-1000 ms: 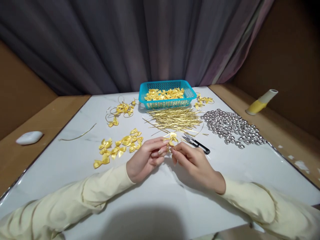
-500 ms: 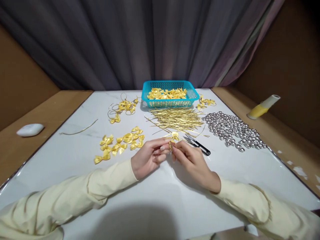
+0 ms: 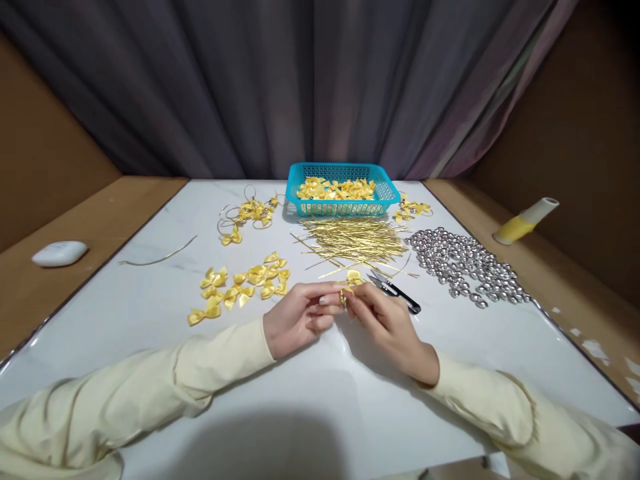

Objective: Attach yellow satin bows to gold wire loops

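My left hand (image 3: 299,319) and my right hand (image 3: 393,327) meet fingertip to fingertip near the middle of the white table. Pinched between them is a gold twist tie (image 3: 343,299), bent into a small coil or loop. Just beyond the fingertips a yellow ribbon bow (image 3: 354,276) shows; the fingers hide whether it is joined to the tie. Black thread snips (image 3: 400,295) lie beside my right hand. Several loose yellow bows (image 3: 233,295) are spread out left of my left hand.
Behind the hands lies a pile of gold ties (image 3: 355,241), then a blue basket (image 3: 343,208) of bows. Silver beads (image 3: 465,267) are heaped on the right. Bows with cord loops (image 3: 255,212) sit back left. A white-yellow tube (image 3: 525,221) and a white oval object (image 3: 60,253) flank the table.
The hands stay together with small finger shifts at the tie. The bow beyond them has moved slightly right and down. The view has tilted slightly.
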### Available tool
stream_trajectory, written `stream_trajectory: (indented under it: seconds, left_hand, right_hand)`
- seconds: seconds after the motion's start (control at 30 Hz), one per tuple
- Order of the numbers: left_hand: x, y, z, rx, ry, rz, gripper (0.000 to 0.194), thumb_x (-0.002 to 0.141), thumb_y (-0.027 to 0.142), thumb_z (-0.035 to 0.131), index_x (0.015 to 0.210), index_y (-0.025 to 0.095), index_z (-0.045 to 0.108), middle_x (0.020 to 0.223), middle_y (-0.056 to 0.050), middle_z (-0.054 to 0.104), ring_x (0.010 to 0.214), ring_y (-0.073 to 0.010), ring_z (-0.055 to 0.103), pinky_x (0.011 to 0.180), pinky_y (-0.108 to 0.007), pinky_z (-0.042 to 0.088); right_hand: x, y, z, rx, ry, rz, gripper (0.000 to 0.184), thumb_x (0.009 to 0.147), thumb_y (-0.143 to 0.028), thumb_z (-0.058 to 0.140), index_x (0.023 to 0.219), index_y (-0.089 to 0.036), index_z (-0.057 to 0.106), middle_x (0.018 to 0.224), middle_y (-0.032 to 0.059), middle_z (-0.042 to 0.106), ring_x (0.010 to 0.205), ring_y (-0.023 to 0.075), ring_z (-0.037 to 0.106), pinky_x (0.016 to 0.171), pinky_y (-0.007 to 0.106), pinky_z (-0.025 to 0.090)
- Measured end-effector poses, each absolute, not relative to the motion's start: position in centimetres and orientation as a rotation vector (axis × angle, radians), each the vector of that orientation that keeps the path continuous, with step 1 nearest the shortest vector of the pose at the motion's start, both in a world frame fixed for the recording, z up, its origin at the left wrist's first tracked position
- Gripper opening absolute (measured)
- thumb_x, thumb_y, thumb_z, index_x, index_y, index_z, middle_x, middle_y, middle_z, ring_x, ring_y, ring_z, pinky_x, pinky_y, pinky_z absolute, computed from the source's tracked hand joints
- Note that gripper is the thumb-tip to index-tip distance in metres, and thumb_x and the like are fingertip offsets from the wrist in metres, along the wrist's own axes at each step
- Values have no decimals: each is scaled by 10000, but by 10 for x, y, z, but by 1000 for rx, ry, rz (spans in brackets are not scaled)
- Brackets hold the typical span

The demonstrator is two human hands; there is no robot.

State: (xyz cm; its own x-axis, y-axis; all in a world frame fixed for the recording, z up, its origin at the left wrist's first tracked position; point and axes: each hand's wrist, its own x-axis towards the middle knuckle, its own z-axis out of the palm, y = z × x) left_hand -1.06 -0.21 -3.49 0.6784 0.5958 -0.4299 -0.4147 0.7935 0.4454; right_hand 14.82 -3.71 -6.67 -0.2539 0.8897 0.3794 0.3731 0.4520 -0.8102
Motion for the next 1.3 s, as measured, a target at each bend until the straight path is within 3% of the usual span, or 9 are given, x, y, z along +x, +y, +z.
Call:
stream_trajectory:
  seconds: [0.3, 0.47, 0.67, 0.97, 1.3]
  left_hand:
    - [-9, -3, -23, 747, 705, 611, 200, 784, 140, 542, 610, 110, 448, 500, 80, 264, 403, -11, 134, 343, -120, 86]
    - [-12, -6, -20, 1159, 798, 650, 263, 809, 274, 549, 613, 113, 478, 498, 58, 350, 422, -24, 259, 387, -159, 164]
    - [-14, -11, -16, 1448, 861, 711, 231, 829, 295, 522, 686, 114, 542, 504, 63, 372, 451, -36, 307, 425, -177, 219]
    - [-16, -14, -12, 1555, 862, 737, 232, 838, 292, 504, 700, 112, 552, 522, 65, 389, 455, -35, 321, 427, -174, 241]
    - [-14, -19, -8, 1681, 927, 732, 233, 834, 289, 492, 693, 126, 580, 530, 48, 429, 457, -52, 349, 439, -186, 269]
  right_hand:
    - [149, -33, -61, -1032, -1767, 710, 107, 866, -199, 434, 792, -170, 505, 617, -10, 545, 491, 81, 461, 490, 190, 352]
    - [148, -34, -61, -1014, -1678, 874, 58, 877, -215, 420, 888, -182, 466, 560, -41, 496, 492, 87, 454, 496, 198, 353]
    - [147, -36, -63, -891, -1548, 1093, 108, 884, -218, 417, 966, -210, 348, 604, -52, 503, 527, 89, 447, 505, 200, 357]
    - [149, -38, -60, -915, -1612, 1125, 43, 889, -238, 406, 903, -203, 387, 572, -56, 472, 519, 88, 422, 515, 207, 349]
    - [152, -39, -56, -979, -1722, 978, 112, 872, -234, 427, 844, -168, 513, 658, 7, 558, 530, 89, 478, 495, 195, 394]
